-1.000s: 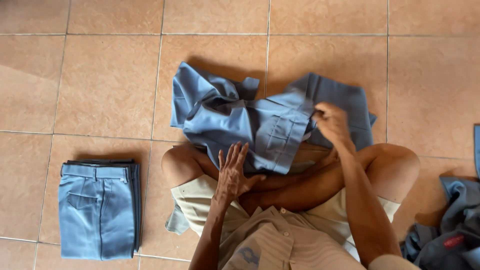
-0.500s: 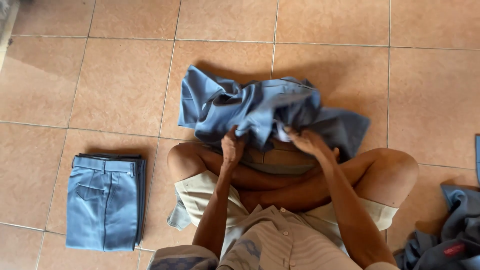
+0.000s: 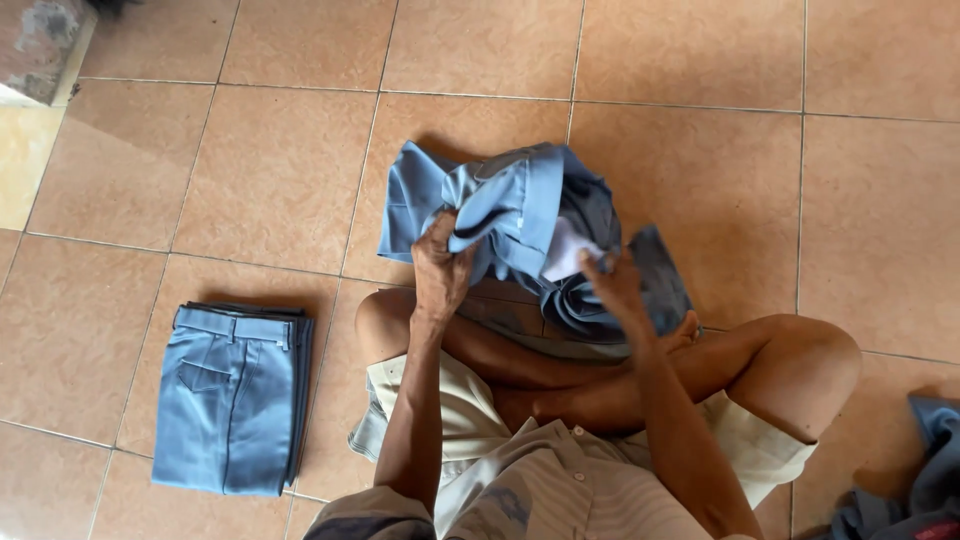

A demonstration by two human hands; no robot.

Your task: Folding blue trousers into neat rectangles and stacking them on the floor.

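Observation:
I sit cross-legged on a tiled floor with a crumpled pair of blue trousers in front of my legs. My left hand grips the cloth at its left middle, lifting a fold. At the garment's right side my right hand holds the fabric, beside a white inner pocket lining that shows. Part of the trousers rests on my shins.
A neat stack of folded blue trousers lies on the floor to my left. A heap of dark blue-grey clothes sits at the lower right edge. A grey and yellow floor patch is at the upper left.
Both hands have gathered the spread trousers into a raised bunch. My left hand came up from my lap and took hold of the cloth. The white lining now shows.

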